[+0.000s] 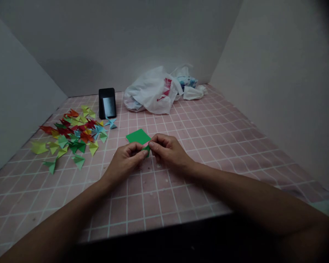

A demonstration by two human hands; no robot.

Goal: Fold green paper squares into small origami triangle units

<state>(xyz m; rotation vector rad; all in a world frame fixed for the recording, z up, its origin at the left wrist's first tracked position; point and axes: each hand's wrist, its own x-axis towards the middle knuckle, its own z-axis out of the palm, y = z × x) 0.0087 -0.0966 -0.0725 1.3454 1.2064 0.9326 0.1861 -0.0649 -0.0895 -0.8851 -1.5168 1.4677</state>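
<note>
Both hands meet at the middle of the table, over a small piece of green folded paper [147, 148]. My left hand [128, 157] pinches it between thumb and forefinger from the left. From the other side, the closed fingertips of my right hand [167, 149] grip its upper right edge. Most of the folded paper is hidden by the fingers, so its exact shape does not show. Just beyond the hands lies a flat green square of paper [137, 136]; a bit of pink shows at its near edge.
Many-coloured folded paper pieces [74, 131] are spread on the left. Behind them a black phone-like device [107, 104] leans upright. A white plastic bag [153, 91] and a blue-white packet [188, 82] sit near the back wall. Pink checked cloth [222, 146] covers the table.
</note>
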